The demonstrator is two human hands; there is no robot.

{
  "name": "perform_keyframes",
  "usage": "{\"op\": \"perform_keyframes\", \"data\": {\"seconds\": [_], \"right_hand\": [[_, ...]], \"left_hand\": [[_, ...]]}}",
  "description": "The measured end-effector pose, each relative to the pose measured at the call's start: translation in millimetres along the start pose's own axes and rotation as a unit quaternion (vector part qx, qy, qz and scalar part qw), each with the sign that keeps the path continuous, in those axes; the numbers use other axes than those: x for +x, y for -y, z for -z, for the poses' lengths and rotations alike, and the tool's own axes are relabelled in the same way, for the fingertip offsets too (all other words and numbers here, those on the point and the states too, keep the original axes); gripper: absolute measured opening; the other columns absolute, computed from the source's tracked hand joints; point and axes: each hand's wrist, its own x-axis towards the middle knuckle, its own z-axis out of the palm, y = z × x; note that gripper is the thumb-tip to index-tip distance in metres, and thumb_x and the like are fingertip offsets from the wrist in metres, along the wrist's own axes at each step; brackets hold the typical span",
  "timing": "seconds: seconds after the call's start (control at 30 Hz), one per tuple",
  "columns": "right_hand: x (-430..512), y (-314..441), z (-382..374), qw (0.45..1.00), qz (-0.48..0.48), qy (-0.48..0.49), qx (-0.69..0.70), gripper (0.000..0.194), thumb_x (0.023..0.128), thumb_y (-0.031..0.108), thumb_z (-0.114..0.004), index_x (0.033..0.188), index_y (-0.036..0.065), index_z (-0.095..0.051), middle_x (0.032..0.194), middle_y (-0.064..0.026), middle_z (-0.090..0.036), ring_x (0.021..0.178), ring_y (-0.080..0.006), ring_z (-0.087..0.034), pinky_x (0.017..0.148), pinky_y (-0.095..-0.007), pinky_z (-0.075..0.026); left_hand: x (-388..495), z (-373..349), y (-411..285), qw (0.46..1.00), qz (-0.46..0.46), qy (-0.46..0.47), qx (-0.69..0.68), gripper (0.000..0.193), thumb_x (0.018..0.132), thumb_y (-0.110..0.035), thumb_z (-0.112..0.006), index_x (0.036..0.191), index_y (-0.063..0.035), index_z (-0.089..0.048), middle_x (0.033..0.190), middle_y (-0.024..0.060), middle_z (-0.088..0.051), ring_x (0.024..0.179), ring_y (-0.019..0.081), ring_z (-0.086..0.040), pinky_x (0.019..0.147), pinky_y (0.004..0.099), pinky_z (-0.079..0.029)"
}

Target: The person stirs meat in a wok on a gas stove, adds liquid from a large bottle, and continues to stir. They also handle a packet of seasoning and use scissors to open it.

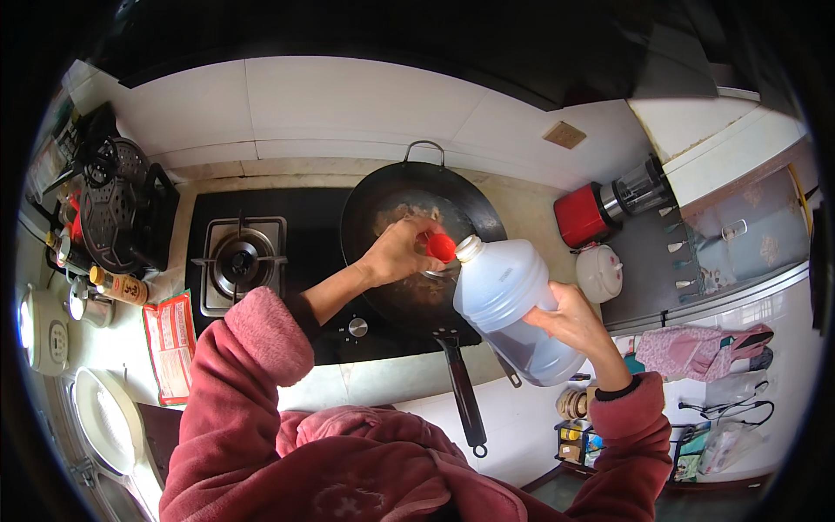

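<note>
Over a black wok (365, 196), my left hand (401, 248) holds a small red plastic cap (441, 248) with its open side showing. Beside the cap is the uncapped mouth of a large translucent plastic jug (502, 280), tilted to the left. My right hand (571, 320) grips the jug by its side. Some liquid seems to lie in its lower part. Browned food (417, 290) is in the wok, partly hidden by my left hand and the cap. The wok's dark handle (463, 391) points towards me, and a utensil handle (512, 372) sticks out under the jug.
Left of the wok is a gas burner (241, 261) with no pan on it. Farther left are a red and white packet (171, 346), a yellow-capped bottle (121, 286) and a black rack (156, 215). A red appliance (580, 215) and a white lidded pot (599, 273) stand at the right.
</note>
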Motion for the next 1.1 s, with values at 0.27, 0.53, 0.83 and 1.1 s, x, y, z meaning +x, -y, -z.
{"op": "perform_keyframes", "data": {"seconds": [0.27, 0.53, 0.83, 1.1], "right_hand": [[5, 4, -3, 0.999, -0.011, 0.003, -0.038, 0.035, 0.086, 0.026, -0.068, 0.107, -0.001, -0.066, 0.091, -0.0135, -0.072, 0.085, -0.0165, -0.066, 0.08, -0.0334, -0.051], [6, 0, -4, 0.999, -0.016, 0.003, -0.048, 0.036, 0.085, 0.027, -0.07, 0.107, -0.001, -0.066, 0.092, -0.0147, -0.072, 0.085, -0.0188, -0.067, 0.081, -0.0347, -0.051], [-1, -18, -12, 0.995, -0.033, -0.037, 0.087, 0.033, 0.084, 0.026, -0.072, 0.102, -0.002, -0.067, 0.079, -0.0041, -0.066, 0.063, -0.0073, -0.054, 0.055, -0.0249, -0.044], [-31, -17, -8, 0.982, -0.048, -0.082, 0.165, 0.029, 0.083, 0.021, -0.073, 0.102, -0.001, -0.066, 0.081, -0.0033, -0.066, 0.064, -0.0076, -0.055, 0.056, -0.0244, -0.044]], "left_hand": [[-3, 0, 3, 0.997, -0.019, -0.011, 0.073, 0.051, 0.071, -0.015, -0.085, 0.115, -0.003, -0.062, 0.102, 0.0106, -0.066, 0.094, 0.0237, -0.063, 0.087, 0.035, -0.05], [-4, 2, 5, 0.996, -0.036, 0.001, 0.081, 0.051, 0.07, -0.016, -0.086, 0.114, -0.0039, -0.063, 0.105, 0.011, -0.066, 0.098, 0.025, -0.064, 0.09, 0.0357, -0.05], [2, 5, 4, 0.996, 0.003, 0.022, 0.082, 0.048, 0.072, -0.016, -0.084, 0.114, -0.0056, -0.064, 0.107, 0.0118, -0.067, 0.097, 0.0257, -0.065, 0.088, 0.0352, -0.051], [14, 9, 13, 0.991, 0.0, 0.05, 0.123, 0.045, 0.073, -0.012, -0.078, 0.115, -0.0052, -0.062, 0.108, 0.0144, -0.066, 0.099, 0.0293, -0.065, 0.087, 0.0357, -0.052]]}}
